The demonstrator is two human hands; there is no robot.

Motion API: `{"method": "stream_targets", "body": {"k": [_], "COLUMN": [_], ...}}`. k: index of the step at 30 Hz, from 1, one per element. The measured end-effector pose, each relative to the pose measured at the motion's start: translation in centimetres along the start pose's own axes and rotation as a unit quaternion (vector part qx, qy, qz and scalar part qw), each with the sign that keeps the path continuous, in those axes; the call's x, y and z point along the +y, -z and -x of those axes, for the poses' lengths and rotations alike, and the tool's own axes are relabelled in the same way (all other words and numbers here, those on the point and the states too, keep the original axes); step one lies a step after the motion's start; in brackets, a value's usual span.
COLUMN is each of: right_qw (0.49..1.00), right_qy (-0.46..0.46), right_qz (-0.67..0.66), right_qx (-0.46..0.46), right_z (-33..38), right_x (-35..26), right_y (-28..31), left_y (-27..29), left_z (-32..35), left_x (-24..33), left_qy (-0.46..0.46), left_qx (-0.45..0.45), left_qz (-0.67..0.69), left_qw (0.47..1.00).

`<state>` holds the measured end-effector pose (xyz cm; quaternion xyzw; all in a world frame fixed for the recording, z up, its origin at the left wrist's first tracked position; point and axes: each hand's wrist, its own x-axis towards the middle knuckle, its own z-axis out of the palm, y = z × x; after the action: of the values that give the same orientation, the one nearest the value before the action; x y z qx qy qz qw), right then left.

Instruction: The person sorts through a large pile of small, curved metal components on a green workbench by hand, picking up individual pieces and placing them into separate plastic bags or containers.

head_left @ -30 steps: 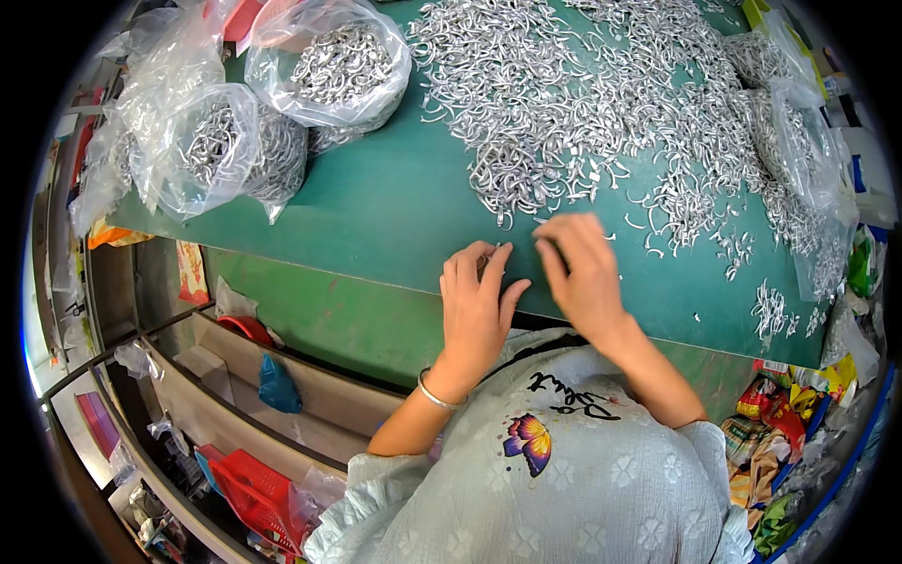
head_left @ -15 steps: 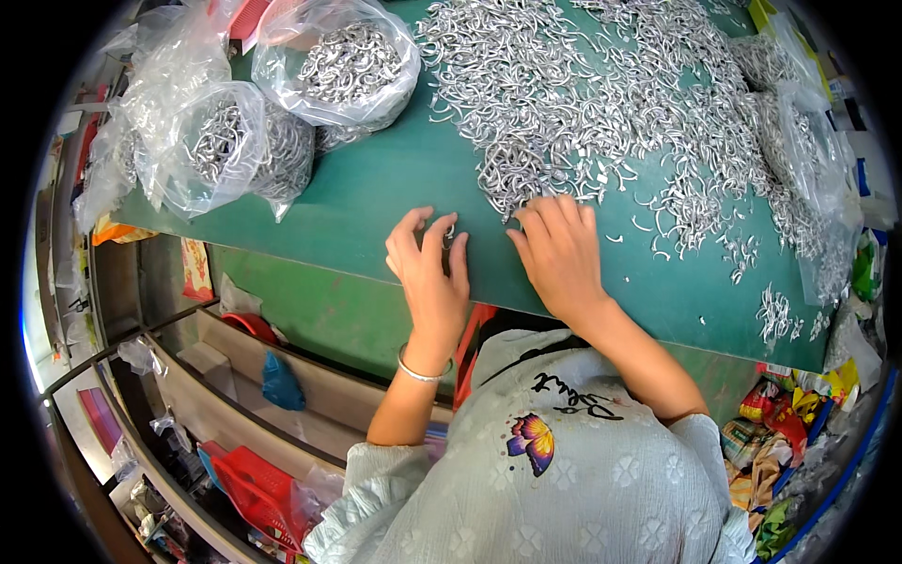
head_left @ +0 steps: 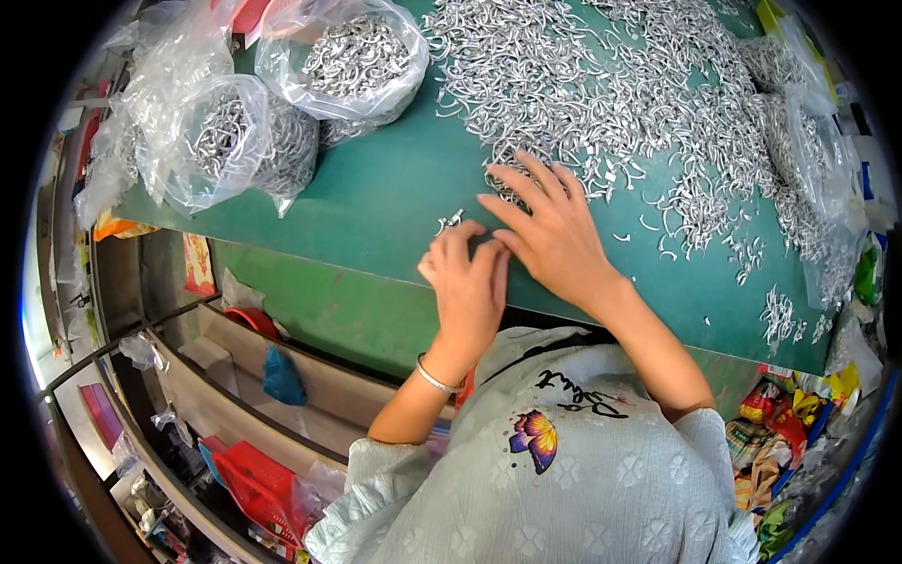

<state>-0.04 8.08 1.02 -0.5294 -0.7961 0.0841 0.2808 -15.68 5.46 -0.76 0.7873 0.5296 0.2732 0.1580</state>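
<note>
A wide heap of small curved silver metal pieces (head_left: pixel 540 89) covers much of the green table (head_left: pixel 376 202). My right hand (head_left: pixel 554 240) reaches over the near edge of this heap, fingers spread, its fingertips among the pieces. To its left, my left hand (head_left: pixel 467 282) is curled close to the table's front edge. Its fingertips bend inward near my right thumb, and what they hold, if anything, is hidden. A few loose metal pieces (head_left: pixel 451 221) lie just beyond the left knuckles.
Clear plastic bags (head_left: pixel 343 66) filled with similar pieces stand at the back left. Another full bag (head_left: pixel 816 179) lines the right edge. A small pile (head_left: pixel 778 315) lies near the right front corner. Below left are shelves with a red basket (head_left: pixel 258 489).
My left hand has moved right, toward my right hand, and curled. The right fingers have spread and reached farther onto the heap. Loose pieces now show beside the left hand.
</note>
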Motion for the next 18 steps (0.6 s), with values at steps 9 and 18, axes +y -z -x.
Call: {"method": "stream_targets", "body": {"k": [9, 18], "right_qw": [0.997, 0.996], "right_qy": [-0.057, -0.086], "right_qz": [0.046, 0.017], "right_qx": [-0.004, -0.007], "right_z": [7.1, 4.9], "right_x": [4.0, 1.1], "right_y": [4.0, 3.6], "left_y": [0.8, -1.5], "left_z": [-1.5, -4.9], "left_x": [-1.4, 1.0], "left_qy": [0.037, -0.065], "left_qx": [0.069, -0.043], "left_qz": [-0.019, 0.005], "left_qw": [0.997, 0.997]}}
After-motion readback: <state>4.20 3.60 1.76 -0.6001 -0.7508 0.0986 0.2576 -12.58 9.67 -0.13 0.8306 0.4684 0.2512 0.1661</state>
